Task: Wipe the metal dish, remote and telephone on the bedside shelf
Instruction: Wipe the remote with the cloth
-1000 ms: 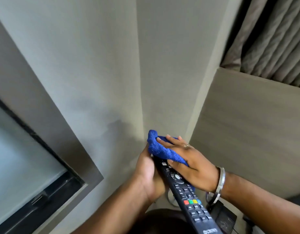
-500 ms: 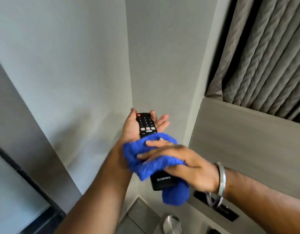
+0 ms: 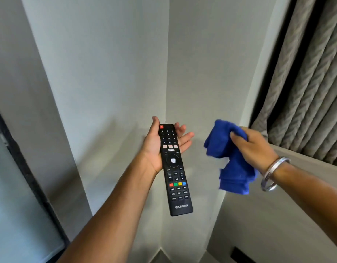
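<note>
Lying face-up across the flat, spread palm of the left hand point(image 3: 160, 147), the black remote point(image 3: 174, 168) points its buttons at the camera, its lower end overhanging the wrist; the right hand point(image 3: 254, 147), well apart, is clenched around a bunched blue cloth point(image 3: 230, 168); a metal bangle point(image 3: 272, 173) circles that wrist.

I have one view only, from a wide-angle camera worn on the head. It faces forward into a room corner point(image 3: 166, 76), tilted up more than down, close behind both outstretched arms. A curtain point(image 3: 304, 76) fills the upper right edge; a dark frame point(image 3: 25, 168) crosses the lower left.
</note>
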{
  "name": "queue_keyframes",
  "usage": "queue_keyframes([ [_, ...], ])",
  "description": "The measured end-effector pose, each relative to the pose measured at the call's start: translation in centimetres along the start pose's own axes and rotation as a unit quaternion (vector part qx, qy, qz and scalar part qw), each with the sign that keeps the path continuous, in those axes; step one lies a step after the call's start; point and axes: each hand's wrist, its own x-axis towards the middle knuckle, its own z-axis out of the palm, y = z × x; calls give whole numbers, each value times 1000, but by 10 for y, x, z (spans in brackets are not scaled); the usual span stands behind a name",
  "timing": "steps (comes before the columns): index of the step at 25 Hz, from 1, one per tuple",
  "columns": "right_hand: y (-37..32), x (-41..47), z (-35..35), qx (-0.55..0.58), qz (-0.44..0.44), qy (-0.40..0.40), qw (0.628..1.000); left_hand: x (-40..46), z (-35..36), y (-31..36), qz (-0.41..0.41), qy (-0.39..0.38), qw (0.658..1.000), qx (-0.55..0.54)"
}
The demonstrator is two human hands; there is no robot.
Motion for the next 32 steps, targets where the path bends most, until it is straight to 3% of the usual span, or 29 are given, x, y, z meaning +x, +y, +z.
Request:
queue_keyframes([
  [1, -3, 2, 5, 48, 35, 51, 997, -1, 2, 0, 6, 4, 999, 32],
  [3, -27, -3, 22, 60, -22, 65, 996, -1, 10, -3, 23, 8, 998, 55],
  [6, -60, -18, 54, -30, -200, -59, 978, -3, 24, -9, 45, -14, 997, 56],
  [11, -74, -22, 52, -128, -272, -107, 948, -7, 30, 2, 82, -3, 995, 48],
  [15, -68, -43, 36, -167, -365, -276, 873, -11, 27, 7, 66, -17, 998, 0],
  [17, -64, -38, 21, -236, -404, -275, 840, -14, 24, 0, 49, -35, 998, 2],
  [18, -63, -32, 15, -255, -413, -242, 840, -15, 23, -3, 43, -43, 998, 1],
  [21, -69, -22, 10, -209, -368, -134, 896, -15, 28, -6, 40, -56, 998, 2],
  [23, -73, -28, 22, -159, -339, -134, 917, -13, 33, -4, 49, -58, 997, 4],
  [25, -73, -44, 34, -140, -337, -167, 916, -10, 36, 2, 70, -47, 996, 11],
  [28, -68, -60, 31, -190, -371, -210, 884, -9, 34, 10, 60, -17, 998, -21],
  [32, -61, -64, 16, -282, -460, -286, 792, -8, 24, -11, 10, 20, 999, -30],
])
